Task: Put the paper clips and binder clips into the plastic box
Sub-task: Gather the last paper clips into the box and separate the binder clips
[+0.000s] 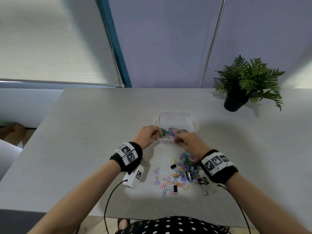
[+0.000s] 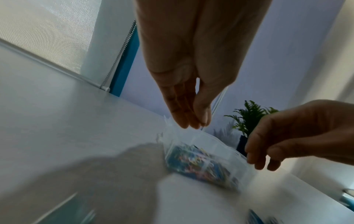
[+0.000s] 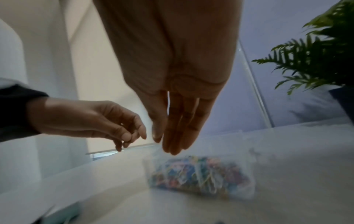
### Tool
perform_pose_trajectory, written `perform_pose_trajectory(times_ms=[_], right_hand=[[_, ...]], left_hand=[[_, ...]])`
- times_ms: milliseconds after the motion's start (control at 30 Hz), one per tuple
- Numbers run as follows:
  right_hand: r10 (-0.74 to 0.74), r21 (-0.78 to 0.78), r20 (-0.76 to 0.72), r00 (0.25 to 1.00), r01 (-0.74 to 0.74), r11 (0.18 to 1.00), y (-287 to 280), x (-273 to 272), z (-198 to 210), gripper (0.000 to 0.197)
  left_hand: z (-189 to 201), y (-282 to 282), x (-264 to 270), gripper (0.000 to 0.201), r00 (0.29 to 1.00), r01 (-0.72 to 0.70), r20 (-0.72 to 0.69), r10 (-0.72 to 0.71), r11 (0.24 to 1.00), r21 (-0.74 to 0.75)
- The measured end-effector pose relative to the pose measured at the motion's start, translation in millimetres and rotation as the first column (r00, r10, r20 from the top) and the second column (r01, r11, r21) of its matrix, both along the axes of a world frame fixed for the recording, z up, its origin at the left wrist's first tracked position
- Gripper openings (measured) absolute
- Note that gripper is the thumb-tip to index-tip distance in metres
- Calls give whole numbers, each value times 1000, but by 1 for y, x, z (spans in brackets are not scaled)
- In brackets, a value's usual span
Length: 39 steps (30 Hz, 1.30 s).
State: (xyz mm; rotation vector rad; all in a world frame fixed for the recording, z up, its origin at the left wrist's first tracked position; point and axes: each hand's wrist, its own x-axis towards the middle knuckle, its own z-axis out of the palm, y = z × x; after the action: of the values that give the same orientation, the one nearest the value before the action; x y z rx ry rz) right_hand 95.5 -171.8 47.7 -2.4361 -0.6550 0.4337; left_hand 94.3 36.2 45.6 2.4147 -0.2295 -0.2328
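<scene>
A clear plastic box [image 1: 166, 142] [image 2: 220, 145] [image 3: 246, 153] stands open mid-table, holding several coloured paper clips [image 1: 170, 131] [image 2: 195, 160] [image 3: 199, 171]. My left hand [image 1: 156, 132] [image 2: 195, 124] [image 3: 134, 137] hovers over the box's left end with loosely curled fingers; I see no clip in them. My right hand [image 1: 176, 141] [image 2: 262, 162] [image 3: 168, 145] hangs over the front edge, fingers straight and empty. A loose pile of paper clips [image 1: 184, 168] lies nearer me, with purple binder clips [image 1: 157, 171] and a black binder clip [image 1: 173, 166].
A potted fern [image 1: 236, 102] [image 2: 249, 118] [image 3: 316, 60] stands at the table's back right. The white table [image 1: 84, 132] ends just before my body. Black cables [image 1: 108, 203] trail from both wrist cameras. A window blind [image 1: 50, 39] hangs at the back left.
</scene>
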Motion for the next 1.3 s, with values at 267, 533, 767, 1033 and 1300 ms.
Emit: perform_pose_trajectory(times_ms=[267,533,767,1033,1300], right_hand=[[321,-194,-58,945,-326,925,0,-68,-22,23],[318,-399,109,942,-252,882,-2,-86,-45,65],[196,-319,37,980,-174,932,-2,-65,-45,20],[4,-95,16,1000,-2,995,-13,-55,-50,14],[-251,299,-245,936,319,899,-25,-58,-33,15]], left_hand=[[-27,-6,-74,17,957,258,-167,-238,960,110],[-51,-41,-116,64,935,334,-33,-354,842,423],[-43,-24,-83,27,978,199,-33,-205,879,434],[-45,-9,-87,20,983,79,138,-123,954,289],[-48,-9,-111,32,918,396,-69,-391,886,244]])
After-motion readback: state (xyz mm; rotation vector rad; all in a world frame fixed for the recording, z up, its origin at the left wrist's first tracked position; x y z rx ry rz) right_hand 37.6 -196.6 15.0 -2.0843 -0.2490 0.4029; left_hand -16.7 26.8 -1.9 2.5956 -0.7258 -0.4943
